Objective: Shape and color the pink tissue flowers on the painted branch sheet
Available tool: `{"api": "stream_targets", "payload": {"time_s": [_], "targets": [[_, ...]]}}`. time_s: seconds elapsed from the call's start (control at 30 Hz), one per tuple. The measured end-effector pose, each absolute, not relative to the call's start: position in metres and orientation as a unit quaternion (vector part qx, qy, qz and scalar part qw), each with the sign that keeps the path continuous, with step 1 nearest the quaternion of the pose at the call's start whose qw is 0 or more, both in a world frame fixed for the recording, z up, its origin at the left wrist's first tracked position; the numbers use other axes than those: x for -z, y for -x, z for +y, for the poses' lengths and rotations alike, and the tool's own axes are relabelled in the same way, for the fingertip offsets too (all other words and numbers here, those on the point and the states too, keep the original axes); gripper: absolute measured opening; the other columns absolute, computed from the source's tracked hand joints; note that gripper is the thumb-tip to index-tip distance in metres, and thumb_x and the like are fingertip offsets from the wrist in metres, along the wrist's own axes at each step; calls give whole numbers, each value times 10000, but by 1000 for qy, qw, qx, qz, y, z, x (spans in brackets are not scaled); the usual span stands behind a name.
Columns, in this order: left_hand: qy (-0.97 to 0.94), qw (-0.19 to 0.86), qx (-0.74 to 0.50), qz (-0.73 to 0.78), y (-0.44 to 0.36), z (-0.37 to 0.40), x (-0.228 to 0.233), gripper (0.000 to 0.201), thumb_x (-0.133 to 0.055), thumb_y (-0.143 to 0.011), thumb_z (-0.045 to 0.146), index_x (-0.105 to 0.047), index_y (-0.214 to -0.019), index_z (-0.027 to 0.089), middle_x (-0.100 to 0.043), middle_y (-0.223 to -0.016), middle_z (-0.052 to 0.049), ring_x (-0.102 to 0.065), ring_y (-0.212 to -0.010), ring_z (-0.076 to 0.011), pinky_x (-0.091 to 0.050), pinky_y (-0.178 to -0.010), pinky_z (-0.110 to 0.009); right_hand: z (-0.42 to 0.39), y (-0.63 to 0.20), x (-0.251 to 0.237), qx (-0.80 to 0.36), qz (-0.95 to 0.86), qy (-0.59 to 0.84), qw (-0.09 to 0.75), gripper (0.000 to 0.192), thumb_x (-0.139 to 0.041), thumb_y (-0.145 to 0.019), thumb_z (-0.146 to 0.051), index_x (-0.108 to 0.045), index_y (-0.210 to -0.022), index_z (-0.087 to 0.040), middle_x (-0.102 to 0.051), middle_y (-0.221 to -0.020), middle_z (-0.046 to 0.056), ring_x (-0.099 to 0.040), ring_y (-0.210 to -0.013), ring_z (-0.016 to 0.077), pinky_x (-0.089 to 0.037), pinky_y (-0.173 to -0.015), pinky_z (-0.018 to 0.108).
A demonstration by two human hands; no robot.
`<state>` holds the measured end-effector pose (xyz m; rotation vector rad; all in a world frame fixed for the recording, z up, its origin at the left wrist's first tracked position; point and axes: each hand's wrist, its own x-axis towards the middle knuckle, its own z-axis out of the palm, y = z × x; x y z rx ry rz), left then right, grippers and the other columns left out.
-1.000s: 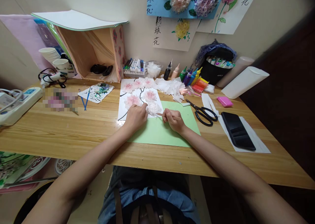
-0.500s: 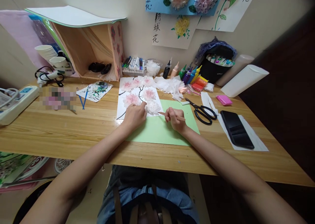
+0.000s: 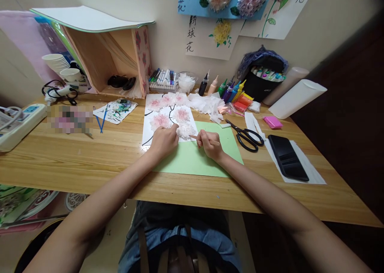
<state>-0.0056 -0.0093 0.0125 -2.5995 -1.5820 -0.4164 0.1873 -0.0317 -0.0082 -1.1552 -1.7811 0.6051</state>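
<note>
My right hand (image 3: pixel 209 144) pinches a thin wood-coloured stick with a darker pointed tip (image 3: pixel 193 137); whether it is a pencil or a brush I cannot tell. Its tip meets the lower right edge of a white ruffled paper flower (image 3: pixel 185 131). On the flower's left side rests my left hand (image 3: pixel 164 141), fingers curled in; anything within them is hidden. Both hands are over a white sheet (image 3: pixel 147 135) bearing several pink-tinted paper flowers (image 3: pixel 160 121) and black painted branches. Under it lies a light green sheet (image 3: pixel 192 161).
Black-handled scissors (image 3: pixel 248 139) and a phone (image 3: pixel 288 157) lie at the right. Torn white tissue (image 3: pixel 207 105), paint bottles (image 3: pixel 229 92) and a marker box (image 3: pixel 163 81) stand behind. Blue sticks (image 3: pixel 102 121) and a paint-stained paper (image 3: pixel 118 111) are left.
My right hand has shifted slightly left, taking the stick's tip further onto the white flower. My left hand stays in place.
</note>
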Motion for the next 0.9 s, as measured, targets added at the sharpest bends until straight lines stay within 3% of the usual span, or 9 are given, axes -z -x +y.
{"api": "stream_targets", "payload": {"time_s": [0.37, 0.5, 0.57, 0.67, 0.73, 0.9], "targets": [[845, 32, 136, -516, 5, -10, -14, 352, -352, -896, 176, -585, -1153, 117, -714, -716, -104, -669, -681, -250, -427, -756, -363, -28, -187, 9, -245, -722, 474, 441, 587, -259, -976, -522, -441, -505, -224, -500, -456, -14, -499, -449, 116, -427, -559, 274], [844, 33, 144, -516, 6, -10, -14, 342, -359, -895, 179, -592, -1140, 124, -706, -689, -90, -667, -671, -242, -429, -753, -358, -23, -205, 5, -197, -703, 492, 473, 606, -229, -974, -526, -459, -502, -224, -527, -487, 1, -520, -491, 130, -444, -590, 281], [842, 35, 149, -518, 6, -10, -14, 338, -362, -896, 184, -594, -1136, 127, -706, -686, -87, -666, -671, -240, -431, -748, -356, -15, -223, 1, -152, -677, 520, 499, 547, -272, -967, -515, -501, -566, -221, -571, -559, 12, -539, -549, 144, -440, -612, 287], [840, 37, 157, -519, 6, -10, -13, 337, -355, -903, 187, -593, -1134, 129, -712, -696, -88, -665, -669, -238, -436, -749, -356, 5, -252, 1, -91, -647, 562, 508, 302, -549, -854, -484, -554, -721, -213, -644, -723, 35, -577, -676, 182, -429, -659, 304], [840, 38, 159, -518, 6, -10, -12, 338, -348, -908, 187, -593, -1133, 126, -713, -696, -88, -663, -663, -235, -437, -751, -355, 18, -266, 6, -72, -648, 575, 494, 260, -688, -732, -431, -555, -738, -208, -660, -785, 58, -593, -731, 214, -427, -673, 320], [839, 40, 162, -518, 7, -10, -11, 339, -353, -911, 191, -596, -1138, 124, -712, -695, -84, -665, -668, -232, -434, -751, -349, 26, -273, 13, -48, -657, 586, 472, 127, -643, -730, -284, -543, -729, -206, -648, -762, 55, -583, -680, 213, -407, -632, 314]]}}
